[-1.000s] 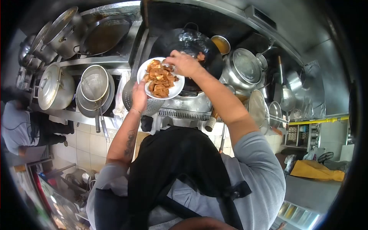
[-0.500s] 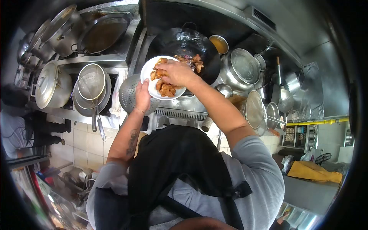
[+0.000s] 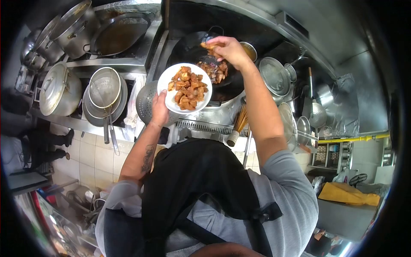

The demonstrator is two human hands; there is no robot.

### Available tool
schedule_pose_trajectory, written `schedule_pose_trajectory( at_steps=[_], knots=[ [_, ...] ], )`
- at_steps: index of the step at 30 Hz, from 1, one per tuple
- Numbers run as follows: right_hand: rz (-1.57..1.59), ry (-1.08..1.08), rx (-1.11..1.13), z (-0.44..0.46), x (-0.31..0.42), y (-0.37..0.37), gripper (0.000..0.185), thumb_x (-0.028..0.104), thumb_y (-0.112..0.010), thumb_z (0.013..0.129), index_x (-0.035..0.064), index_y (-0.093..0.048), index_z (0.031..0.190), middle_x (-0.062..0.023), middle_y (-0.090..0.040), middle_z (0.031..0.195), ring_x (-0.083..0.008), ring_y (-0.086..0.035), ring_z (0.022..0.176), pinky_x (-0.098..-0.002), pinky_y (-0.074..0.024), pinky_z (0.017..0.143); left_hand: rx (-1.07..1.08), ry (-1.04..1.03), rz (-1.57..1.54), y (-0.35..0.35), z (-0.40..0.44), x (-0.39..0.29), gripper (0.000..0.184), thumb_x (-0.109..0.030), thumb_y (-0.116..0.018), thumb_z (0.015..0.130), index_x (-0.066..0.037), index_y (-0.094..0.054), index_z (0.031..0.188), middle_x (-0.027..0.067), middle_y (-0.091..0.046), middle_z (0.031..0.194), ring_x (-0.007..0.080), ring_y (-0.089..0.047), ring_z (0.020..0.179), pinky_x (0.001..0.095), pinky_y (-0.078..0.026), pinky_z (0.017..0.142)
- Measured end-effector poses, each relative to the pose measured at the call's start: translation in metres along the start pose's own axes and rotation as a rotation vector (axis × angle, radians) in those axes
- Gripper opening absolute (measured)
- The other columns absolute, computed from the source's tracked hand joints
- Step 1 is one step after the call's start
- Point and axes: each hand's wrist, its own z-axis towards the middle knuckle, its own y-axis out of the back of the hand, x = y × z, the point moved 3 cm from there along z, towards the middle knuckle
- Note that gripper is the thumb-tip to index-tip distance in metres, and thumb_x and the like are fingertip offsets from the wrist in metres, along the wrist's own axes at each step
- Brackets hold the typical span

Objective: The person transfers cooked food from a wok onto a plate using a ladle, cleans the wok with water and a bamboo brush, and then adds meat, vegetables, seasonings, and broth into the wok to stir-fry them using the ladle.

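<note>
Wok [image 3: 229, 90] contains some pieces [image 3: 217, 73], right hand [image 3: 231, 52] pinching food [image 3: 206, 44] above it; alongside it, left hand [image 3: 160, 110] holds plate [image 3: 172, 74], many remaining.

So the left hand [image 3: 159, 110] has got the plate [image 3: 165, 76] by its near-left edge, thumb [image 3: 162, 96] up on the rim, forearm [image 3: 143, 154] slanting up to it. Right arm's [image 3: 263, 103] reaching further, past the plate's right side, hand [image 3: 229, 52] beyond its far edge, wrist bent, fingers curled leftward.
</note>
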Motion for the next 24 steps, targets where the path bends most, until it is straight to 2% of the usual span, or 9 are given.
schedule_pose_trajectory(
  at_steps=[1, 2, 4, 5, 10, 14, 15, 19, 24],
  knots=[
    [-0.253, -0.036, -0.014, 0.009, -0.007, 0.008, 0.035, 0.004, -0.066, 0.1, 0.0111, -0.076, 0.132, -0.0093, -0.079, 0.121, -0.0206, -0.074, 0.095, -0.0343, -0.063, 0.084, -0.018, 0.004, 0.003, 0.001, -0.001, 0.0, 0.047, -0.024, -0.058, 0.111, 0.005, -0.054, 0.148, 0.0156, -0.068, 0.134, 0.0224, -0.068, 0.119, 0.0349, -0.055, 0.102],
    [-0.254, -0.036, -0.016, 0.01, -0.015, 0.004, 0.035, 0.004, -0.066, 0.1, 0.0111, -0.076, 0.132, -0.0093, -0.079, 0.121, -0.0206, -0.074, 0.095, -0.0343, -0.063, 0.084, -0.016, 0.005, 0.003, 0.003, -0.002, -0.001, 0.047, -0.024, -0.058, 0.111, 0.005, -0.054, 0.148, 0.0156, -0.068, 0.134, 0.0224, -0.068, 0.119, 0.0349, -0.055, 0.102],
    [-0.905, 0.397, -0.143, 0.013, -0.019, -0.014, 0.048, 0.003, -0.067, 0.095, 0.0282, -0.076, 0.135, -0.0087, -0.07, 0.144, -0.0325, -0.069, 0.12, -0.0429, -0.0589, 0.104, -0.01, 0.026, 0.026, 0.007, -0.002, -0.003, 0.045, -0.024, -0.058, 0.111, 0.004, -0.054, 0.146, 0.0178, -0.067, 0.138, 0.0268, -0.069, 0.124, 0.0394, -0.055, 0.106],
    [-0.911, 0.416, 0.002, 0.011, -0.022, -0.032, 0.058, 0.003, -0.068, 0.09, 0.0426, -0.076, 0.133, -0.0039, -0.061, 0.156, -0.0391, -0.058, 0.135, -0.0489, -0.0503, 0.116, -0.006, 0.022, 0.025, 0.006, -0.002, -0.007, 0.045, -0.024, -0.058, 0.111, 0.004, -0.054, 0.146, 0.0178, -0.067, 0.138, 0.0268, -0.069, 0.124, 0.0394, -0.055, 0.106],
    [-1.2, 0.589, 0.387, -0.022, -0.029, -0.111, 0.059, 0.006, -0.065, 0.093, 0.0446, -0.072, 0.137, -0.0028, -0.049, 0.165, -0.0352, -0.06, 0.136, -0.0475, -0.0504, 0.113, 0.085, 0.038, 0.088, 0.009, -0.012, -0.02, 0.046, -0.024, -0.058, 0.11, 0.006, -0.055, 0.145, 0.0167, -0.069, 0.133, 0.0233, -0.07, 0.118, 0.0368, -0.056, 0.101],
    [-0.928, 0.508, 0.429, -0.005, -0.051, -0.103, 0.035, 0.007, -0.066, 0.093, 0.027, -0.079, 0.12, -0.0049, -0.067, 0.138, -0.0318, -0.069, 0.123, -0.0439, -0.0545, 0.107, 0.091, 0.103, 0.087, 0.017, -0.016, -0.019, 0.047, -0.026, -0.061, 0.109, 0.006, -0.055, 0.142, 0.0198, -0.07, 0.133, 0.028, -0.072, 0.118, 0.0407, -0.058, 0.102],
    [-0.817, 0.543, 0.356, -0.006, -0.053, -0.097, 0.031, 0.005, -0.071, 0.089, 0.0197, -0.079, 0.115, -0.0066, -0.07, 0.126, -0.0301, -0.074, 0.108, -0.0408, -0.0586, 0.099, 0.088, 0.114, 0.065, 0.019, -0.018, -0.017, 0.047, -0.026, -0.061, 0.109, 0.007, -0.055, 0.141, 0.0204, -0.07, 0.132, 0.0285, -0.073, 0.116, 0.0406, -0.059, 0.101],
    [-0.505, 0.451, 0.225, -0.013, -0.026, -0.067, 0.031, 0.002, -0.075, 0.086, 0.0137, -0.078, 0.114, -0.0097, -0.071, 0.12, -0.0287, -0.075, 0.097, -0.0363, -0.0612, 0.091, 0.11, 0.108, -0.005, 0.032, -0.019, -0.007, 0.048, -0.027, -0.061, 0.108, 0.009, -0.055, 0.139, 0.0217, -0.072, 0.129, 0.0296, -0.074, 0.113, 0.0404, -0.059, 0.1],
    [-0.957, 0.327, -0.062, -0.02, -0.014, -0.041, 0.05, 0.005, -0.077, 0.088, 0.024, -0.076, 0.134, -0.0103, -0.072, 0.128, -0.0344, -0.073, 0.105, -0.0398, -0.0589, 0.101, 0.092, 0.117, -0.002, 0.033, -0.025, -0.013, 0.046, -0.025, -0.06, 0.109, 0.008, -0.055, 0.141, 0.0196, -0.071, 0.13, 0.0269, -0.073, 0.115, 0.0385, -0.058, 0.101]
  ],
)
